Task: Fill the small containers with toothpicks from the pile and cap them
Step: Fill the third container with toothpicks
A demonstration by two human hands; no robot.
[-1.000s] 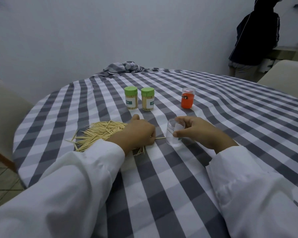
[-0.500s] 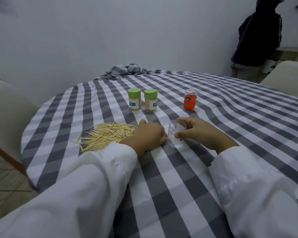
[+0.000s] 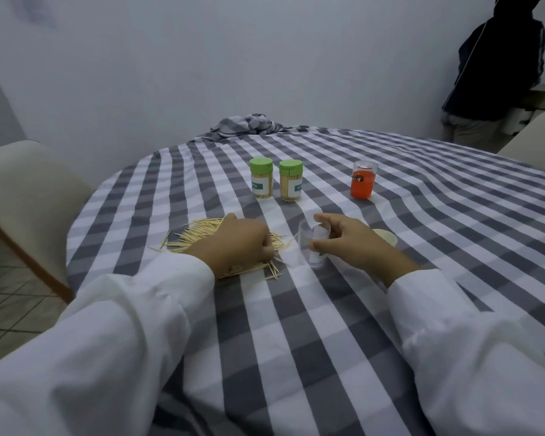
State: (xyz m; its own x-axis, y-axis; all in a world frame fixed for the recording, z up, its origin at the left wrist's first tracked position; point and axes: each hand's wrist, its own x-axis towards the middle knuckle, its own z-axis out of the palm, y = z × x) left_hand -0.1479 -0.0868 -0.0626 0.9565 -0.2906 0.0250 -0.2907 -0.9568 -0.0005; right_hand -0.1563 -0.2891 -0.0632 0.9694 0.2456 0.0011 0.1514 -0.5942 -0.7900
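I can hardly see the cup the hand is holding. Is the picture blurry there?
Head view: the clear cup is see-through and a bit smeared, as is the left hand; the green-lidded jars look sharper; the light is dim and bluish; the table edge bends from the wide lens.

On the round table under a grey-and-white checked cloth [image 3: 296, 309], the loose pile of wooden toothpicks [image 3: 202, 236] lies left of the empty clear plastic container [image 3: 312, 247]. Behind them two green-capped filled toothpick jars [image 3: 261, 183] stand side by side, with an orange-filled clear jar [image 3: 363, 183] to their right. A pale cap, perhaps [image 3: 386, 237], sits just right of the container.
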